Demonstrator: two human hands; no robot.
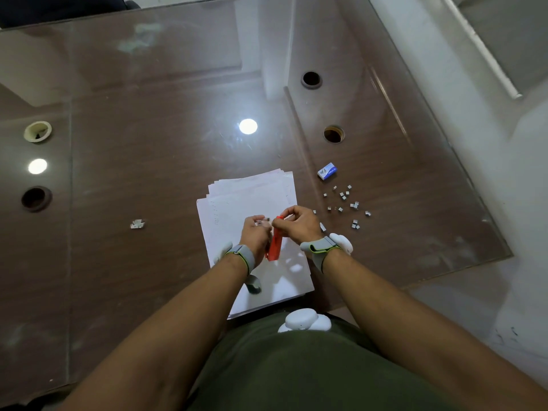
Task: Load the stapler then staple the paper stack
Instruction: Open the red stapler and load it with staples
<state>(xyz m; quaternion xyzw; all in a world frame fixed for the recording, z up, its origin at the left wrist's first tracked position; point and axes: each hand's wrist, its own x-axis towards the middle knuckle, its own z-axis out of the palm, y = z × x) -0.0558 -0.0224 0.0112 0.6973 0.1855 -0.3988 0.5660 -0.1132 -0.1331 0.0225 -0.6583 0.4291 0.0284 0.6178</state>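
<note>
A red stapler (pixel 275 244) is held above the white paper stack (pixel 237 203) near the table's front edge. My left hand (pixel 255 232) grips the stapler from the left. My right hand (pixel 298 222) pinches at the stapler's top end, fingers closed; whether it holds staples there is hidden. Several loose staple pieces (pixel 345 203) lie scattered on the glass to the right of the paper. A small blue and white staple box (pixel 327 171) sits just beyond them.
The glass-topped brown table (pixel 148 173) has round cable holes at the left (pixel 36 198) and back right (pixel 334 134). A crumpled paper scrap (pixel 137 224) lies to the left of the stack. The table's right edge runs diagonally beside a white wall.
</note>
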